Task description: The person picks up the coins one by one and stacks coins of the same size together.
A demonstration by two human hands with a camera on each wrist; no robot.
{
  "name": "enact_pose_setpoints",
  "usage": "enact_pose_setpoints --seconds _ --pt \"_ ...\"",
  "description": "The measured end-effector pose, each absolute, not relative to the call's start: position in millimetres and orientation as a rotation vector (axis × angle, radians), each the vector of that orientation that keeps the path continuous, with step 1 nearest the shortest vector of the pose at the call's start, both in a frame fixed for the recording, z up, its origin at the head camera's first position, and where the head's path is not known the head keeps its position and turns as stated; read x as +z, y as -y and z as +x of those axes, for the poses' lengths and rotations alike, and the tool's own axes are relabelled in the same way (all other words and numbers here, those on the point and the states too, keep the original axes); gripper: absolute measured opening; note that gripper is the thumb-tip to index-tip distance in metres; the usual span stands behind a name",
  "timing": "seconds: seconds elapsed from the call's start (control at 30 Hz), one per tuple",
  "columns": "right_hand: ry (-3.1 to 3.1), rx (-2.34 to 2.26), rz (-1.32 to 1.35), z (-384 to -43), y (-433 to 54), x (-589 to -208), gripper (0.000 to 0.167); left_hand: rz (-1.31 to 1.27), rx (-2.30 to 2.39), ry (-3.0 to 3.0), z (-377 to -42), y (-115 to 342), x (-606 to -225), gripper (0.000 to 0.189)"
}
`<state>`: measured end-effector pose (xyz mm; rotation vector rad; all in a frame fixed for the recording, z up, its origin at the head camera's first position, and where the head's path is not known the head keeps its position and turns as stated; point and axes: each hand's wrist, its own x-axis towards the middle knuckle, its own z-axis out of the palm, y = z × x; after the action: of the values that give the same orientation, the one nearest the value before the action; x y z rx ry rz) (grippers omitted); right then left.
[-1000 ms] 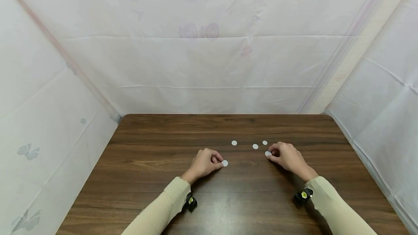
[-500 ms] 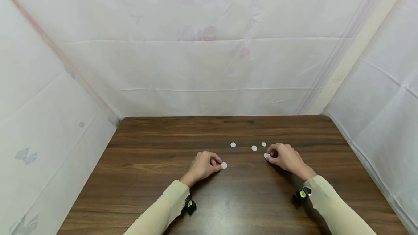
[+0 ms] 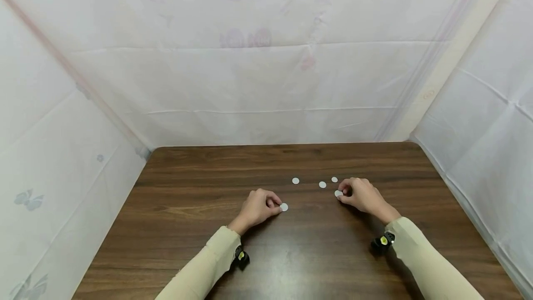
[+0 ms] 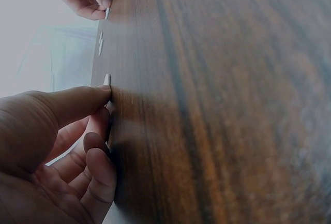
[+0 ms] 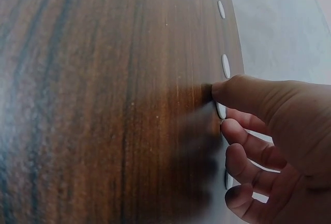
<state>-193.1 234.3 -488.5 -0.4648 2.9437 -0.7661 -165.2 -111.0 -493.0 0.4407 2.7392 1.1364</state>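
Note:
My left hand (image 3: 257, 207) pinches the left edge of a small flat white disc (image 3: 284, 207) between thumb and fingers. In the left wrist view, the thumb covers part of that disc, whose tip shows past it. Over to the right, my right hand (image 3: 363, 195) has thumb and fingertips at the edges of another white disc (image 3: 338, 193), pinching it. The right wrist view shows a sliver of this disc (image 5: 221, 110) behind the thumb, low at the wood. Both hands are close over the tabletop, their other fingers curled.
Three more white discs lie on the dark wooden table (image 3: 233, 170): one at the left (image 3: 295, 181), a middle disc (image 3: 322, 184) and a farther disc (image 3: 334, 179) near my right hand. Pale sheets (image 3: 250, 78) hang behind the table and along both sides.
The head view shifts slightly. Against the table, both hands and all the discs look the same as before.

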Motion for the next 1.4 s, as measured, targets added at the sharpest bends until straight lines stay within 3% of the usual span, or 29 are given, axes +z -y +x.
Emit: enact_pose_setpoints --seconds 1.4 --pt "-2.970 -0.730 -0.509 -191.8 -227.3 -473.3 0.012 0.430 1.120 -2.735 -166.2 111.4 -489.4 0.007"
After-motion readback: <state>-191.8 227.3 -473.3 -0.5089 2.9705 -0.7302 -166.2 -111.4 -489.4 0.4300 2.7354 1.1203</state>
